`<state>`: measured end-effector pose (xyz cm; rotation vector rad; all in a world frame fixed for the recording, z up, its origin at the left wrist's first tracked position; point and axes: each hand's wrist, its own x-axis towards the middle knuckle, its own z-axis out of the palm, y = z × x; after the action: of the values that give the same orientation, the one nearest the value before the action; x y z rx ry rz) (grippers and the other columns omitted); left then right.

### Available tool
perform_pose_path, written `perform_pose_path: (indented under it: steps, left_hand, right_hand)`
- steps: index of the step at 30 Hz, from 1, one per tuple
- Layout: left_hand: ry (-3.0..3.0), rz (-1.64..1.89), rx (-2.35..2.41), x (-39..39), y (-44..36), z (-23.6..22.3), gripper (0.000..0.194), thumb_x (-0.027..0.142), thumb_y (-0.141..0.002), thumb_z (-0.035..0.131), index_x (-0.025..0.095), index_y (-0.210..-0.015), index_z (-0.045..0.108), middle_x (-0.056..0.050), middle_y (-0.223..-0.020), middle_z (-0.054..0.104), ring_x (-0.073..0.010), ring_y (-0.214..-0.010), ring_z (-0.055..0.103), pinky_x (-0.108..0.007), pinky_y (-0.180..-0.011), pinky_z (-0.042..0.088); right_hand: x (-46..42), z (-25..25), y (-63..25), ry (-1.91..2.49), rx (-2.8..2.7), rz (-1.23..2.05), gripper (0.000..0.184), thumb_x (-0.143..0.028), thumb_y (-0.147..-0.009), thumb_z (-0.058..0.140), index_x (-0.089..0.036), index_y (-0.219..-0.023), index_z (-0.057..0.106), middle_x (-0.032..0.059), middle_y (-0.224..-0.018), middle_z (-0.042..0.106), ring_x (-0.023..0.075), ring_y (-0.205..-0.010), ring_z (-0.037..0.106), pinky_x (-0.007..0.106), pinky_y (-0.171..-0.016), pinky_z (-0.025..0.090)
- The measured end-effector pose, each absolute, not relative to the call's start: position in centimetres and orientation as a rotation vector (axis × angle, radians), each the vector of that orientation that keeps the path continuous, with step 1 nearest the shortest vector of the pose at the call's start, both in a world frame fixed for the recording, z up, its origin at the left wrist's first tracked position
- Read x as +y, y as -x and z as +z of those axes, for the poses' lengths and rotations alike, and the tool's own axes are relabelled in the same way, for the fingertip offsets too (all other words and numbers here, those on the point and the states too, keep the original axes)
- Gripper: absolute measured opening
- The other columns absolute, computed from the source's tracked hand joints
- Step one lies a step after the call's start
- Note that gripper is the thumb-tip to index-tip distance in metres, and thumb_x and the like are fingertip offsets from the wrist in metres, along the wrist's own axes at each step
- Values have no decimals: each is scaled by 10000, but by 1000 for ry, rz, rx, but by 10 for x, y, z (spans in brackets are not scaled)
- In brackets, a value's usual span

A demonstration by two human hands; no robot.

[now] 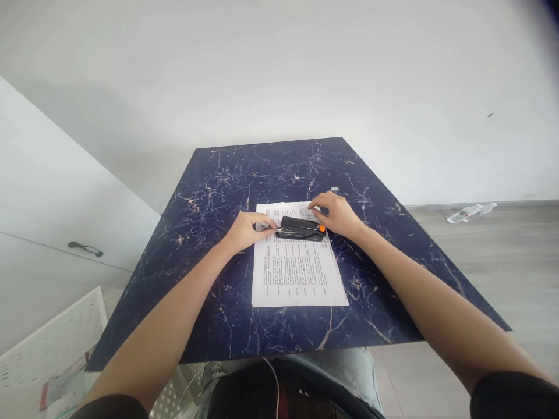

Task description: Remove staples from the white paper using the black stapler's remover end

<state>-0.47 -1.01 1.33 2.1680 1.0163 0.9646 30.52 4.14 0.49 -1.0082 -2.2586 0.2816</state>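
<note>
A black stapler (301, 228) with an orange end lies crosswise on printed sheets of paper (297, 285). My left hand (250, 231) is at the stapler's left end, thumb and fingers closed on a thin metal part that sticks out there. Just beyond the orange end, my right hand (335, 214) rests over the upper right edge of the paper. Its fingers are bent, with a gap between thumb and fingertips and nothing visible in it. A small pale strip (335, 189), perhaps staples, lies on the table behind my right hand.
The dark blue marbled table (227, 192) stands against a white wall. A white cabinet with a dark handle (85, 249) is at left, above a perforated white basket (52, 326). A clear plastic bottle (471, 212) lies on the floor at right. A white cable (273, 372) hangs over my lap.
</note>
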Motion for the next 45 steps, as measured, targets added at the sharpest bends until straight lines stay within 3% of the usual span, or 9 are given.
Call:
perform_pose_path:
  steps: [10,13,16,18,21,27,36,45]
  left_hand:
    - [-2196,916,979,-8,16,14,79,272,-869,760,274,-922,819,-46,-994,812,-213,-948,768,-418,-968,600]
    - [-2207,860,914,-7,30,18,216,254,-898,716,279,-1096,798,-65,-1131,794,-225,-1068,751,-430,-1018,583]
    - [-2166,788,874,-4,42,21,388,242,-948,636,283,-1330,689,-86,-1349,711,-247,-1287,655,-467,-1104,528]
    - [-2137,748,935,-2,46,21,415,254,-959,629,278,-1373,648,-83,-1325,725,-249,-1301,647,-488,-1129,504]
    - [-2110,706,1039,2,44,16,369,257,-935,673,271,-1304,678,-58,-1167,789,-240,-1190,712,-485,-1121,507]
    - [-2099,849,1105,5,18,5,262,227,-905,707,253,-1166,715,-31,-1017,813,-212,-1007,768,-425,-1027,557]
    - [-2275,919,1137,-1,-20,7,288,72,-903,651,257,-1124,661,-38,-1083,758,-216,-1058,709,-420,-995,522]
    - [-2315,957,1164,0,-23,3,260,50,-881,662,254,-1043,649,-38,-1086,708,-235,-1077,630,-436,-980,495]
  right_hand:
    - [41,5,-305,1017,-2250,291,214,-233,-917,555,-271,-963,761,57,-995,746,274,-922,635,526,-933,496]
    - [38,12,-304,1036,-2190,401,191,-329,-943,587,-263,-970,764,64,-995,755,262,-906,650,468,-845,526]
    - [31,26,-302,996,-2222,709,309,-466,-970,587,-250,-1114,755,84,-1116,758,251,-946,681,429,-839,542]
    - [25,34,-298,916,-2339,884,389,-519,-954,616,-237,-1196,732,92,-1172,748,247,-975,688,408,-849,538]
    - [17,38,-290,869,-2519,847,402,-519,-852,746,-227,-1129,732,76,-1063,752,232,-897,673,371,-773,509]
    - [14,30,-280,968,-2566,675,167,-355,-818,752,-222,-891,681,32,-865,712,191,-763,624,342,-702,448]
    - [14,26,-274,1007,-2538,731,207,-329,-799,761,-221,-969,711,49,-946,735,204,-811,653,356,-747,483]
    - [14,22,-270,1044,-2529,621,216,-370,-784,790,-205,-862,676,54,-888,721,203,-773,640,353,-711,476]
